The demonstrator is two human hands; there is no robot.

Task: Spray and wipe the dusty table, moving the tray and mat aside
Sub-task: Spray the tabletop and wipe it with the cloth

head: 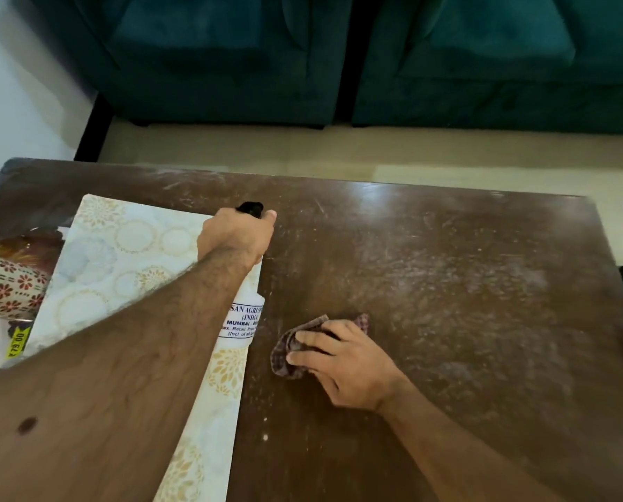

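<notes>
Left hand (235, 235) gripped the spray bottle (244, 317) above the mat's (129, 255) edge; right hand (342, 360) pressed a cloth (288, 351) on the dusty counter (447, 284). Spray could probably wet the mat alongside.

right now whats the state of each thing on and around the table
spray bottle: gripped by left hand
cloth: bunched, pressed on table under right hand
table: dusty, smeared
mat: flat, at table's left

Left hand (235, 235) fisted at full reach, right hand (342, 360) flat, fingers (312, 336) spread.
</notes>
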